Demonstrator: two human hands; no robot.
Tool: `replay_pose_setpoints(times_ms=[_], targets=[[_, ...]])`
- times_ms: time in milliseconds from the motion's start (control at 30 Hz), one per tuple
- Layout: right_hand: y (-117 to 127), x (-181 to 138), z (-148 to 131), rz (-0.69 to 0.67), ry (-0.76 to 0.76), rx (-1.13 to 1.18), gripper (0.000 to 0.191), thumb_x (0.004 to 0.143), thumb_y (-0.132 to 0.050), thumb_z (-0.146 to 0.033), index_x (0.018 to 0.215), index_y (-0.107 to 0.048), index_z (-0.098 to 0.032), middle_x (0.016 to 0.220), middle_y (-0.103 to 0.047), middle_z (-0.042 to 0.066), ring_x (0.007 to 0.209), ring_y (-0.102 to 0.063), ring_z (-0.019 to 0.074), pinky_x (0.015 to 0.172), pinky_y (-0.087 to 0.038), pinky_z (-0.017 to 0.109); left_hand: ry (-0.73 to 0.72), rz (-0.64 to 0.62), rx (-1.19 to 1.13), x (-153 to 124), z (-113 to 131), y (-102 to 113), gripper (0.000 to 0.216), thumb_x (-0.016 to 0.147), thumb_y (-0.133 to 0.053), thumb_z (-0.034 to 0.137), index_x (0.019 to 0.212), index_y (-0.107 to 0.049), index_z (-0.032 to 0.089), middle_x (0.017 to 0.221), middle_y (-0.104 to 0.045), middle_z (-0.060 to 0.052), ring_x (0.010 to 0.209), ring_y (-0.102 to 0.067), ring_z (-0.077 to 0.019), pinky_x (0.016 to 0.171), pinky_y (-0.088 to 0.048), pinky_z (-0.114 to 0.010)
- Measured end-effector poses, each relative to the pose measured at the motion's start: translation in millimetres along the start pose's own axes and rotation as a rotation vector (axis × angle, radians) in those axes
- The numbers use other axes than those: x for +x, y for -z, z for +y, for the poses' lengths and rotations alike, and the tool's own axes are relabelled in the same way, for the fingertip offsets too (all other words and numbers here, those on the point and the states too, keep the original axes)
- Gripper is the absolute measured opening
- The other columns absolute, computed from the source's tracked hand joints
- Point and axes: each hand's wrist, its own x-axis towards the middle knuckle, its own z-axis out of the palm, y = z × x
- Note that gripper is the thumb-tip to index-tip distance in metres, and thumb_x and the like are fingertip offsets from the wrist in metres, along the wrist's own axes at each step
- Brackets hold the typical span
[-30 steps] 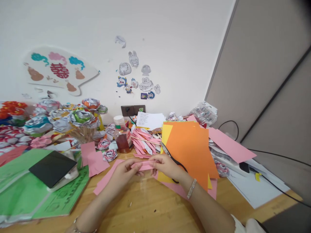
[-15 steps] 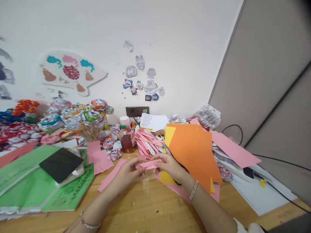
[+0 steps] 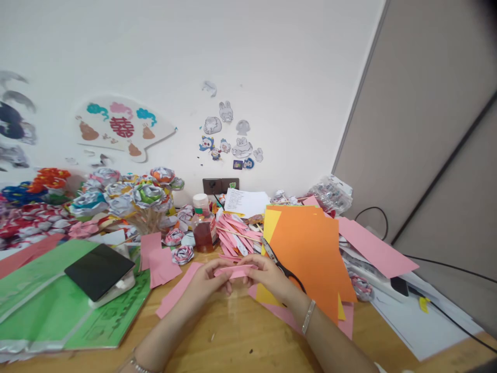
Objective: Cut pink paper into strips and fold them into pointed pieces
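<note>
My left hand point(image 3: 204, 284) and my right hand point(image 3: 267, 274) meet over the wooden desk point(image 3: 240, 342), both pinching a narrow pink paper strip point(image 3: 235, 271) between fingertips. The strip runs level from one hand to the other. A silver bracelet sits on my right wrist. Just behind my right hand lie black-handled scissors point(image 3: 281, 265) on an orange sheet point(image 3: 310, 251). A pile of cut pink strips point(image 3: 235, 235) is beyond the hands.
A brown glass bottle point(image 3: 202, 228) stands behind the hands. Paper roses point(image 3: 128, 197) crowd the back left. A black tablet point(image 3: 99, 269) rests on green sheets point(image 3: 42, 305) at left. Pink paper point(image 3: 378, 248), white sheets and cables lie at right.
The view has tilted slightly downward and leftward. Both hands stay on the pink strip, working it with small finger movements near the same spot.
</note>
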Motion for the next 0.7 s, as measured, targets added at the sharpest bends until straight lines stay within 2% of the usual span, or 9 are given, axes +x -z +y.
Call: replay_pose_setpoints(times_ms=[133,267,367,433,533,700], targets=[[0,0,-1,-0.005,-0.029,0.077,0.021,0.072,-0.061,-0.028,0.089,-0.06,-0.015,0.067,-0.057,-0.001,0.062,-0.054,0.0096,0.061,-0.042,0.022,0.047,-0.036,-0.12,-1,0,2,0.024,0.067,-0.063,0.036,0.08,-0.062,0.015,0.058,-0.059,0.003,0.051,-0.051,-0.0105,0.052,-0.038,-0.021],[-1,0,-2,0.025,-0.064,0.098,0.025,0.067,-0.066,-0.032,0.083,-0.062,-0.013,0.066,-0.058,0.0,0.058,-0.053,0.0093,0.061,-0.042,0.024,0.072,-0.048,-0.14,-3,-3,3,0.021,0.066,-0.066,0.032,0.076,-0.064,0.014,0.06,-0.062,0.0,0.055,-0.052,-0.0111,0.054,-0.038,-0.021],[0,0,-1,0.026,-0.073,0.091,0.03,0.064,-0.069,-0.036,0.081,-0.062,-0.013,0.072,-0.06,0.002,0.06,-0.054,0.0098,0.062,-0.043,0.025,0.076,-0.054,-0.162,-3,-5,3,0.023,0.069,-0.063,0.037,0.071,-0.064,0.014,0.059,-0.062,0.0,0.055,-0.053,-0.0111,0.056,-0.038,-0.021],[0,0,0,0.013,-0.076,0.086,0.031,0.065,-0.068,-0.039,0.077,-0.06,-0.012,0.068,-0.059,0.001,0.059,-0.054,0.0096,0.062,-0.042,0.025,0.08,-0.05,-0.133,-1,-6,4,0.027,0.069,-0.061,0.041,0.069,-0.063,0.014,0.058,-0.062,0.0,0.055,-0.054,-0.0116,0.055,-0.039,-0.022],[0,1,1,0.034,-0.086,0.024,0.032,0.064,-0.067,-0.042,0.073,-0.06,-0.013,0.064,-0.057,-0.001,0.058,-0.053,0.0092,0.06,-0.041,0.024,0.116,-0.008,-0.031,4,-12,7,0.033,0.063,-0.066,0.044,0.076,-0.063,0.014,0.056,-0.064,0.0,0.053,-0.056,-0.0127,0.053,-0.039,-0.022],[-2,4,4,0.053,-0.061,-0.073,0.037,0.061,-0.071,-0.038,0.087,-0.059,-0.014,0.068,-0.057,-0.001,0.062,-0.055,0.0108,0.058,-0.041,0.022,0.083,0.097,-0.032,13,-22,12,0.04,0.053,-0.072,0.041,0.08,-0.058,0.015,0.045,-0.061,0.003,0.043,-0.054,-0.0123,0.047,-0.04,-0.023]])
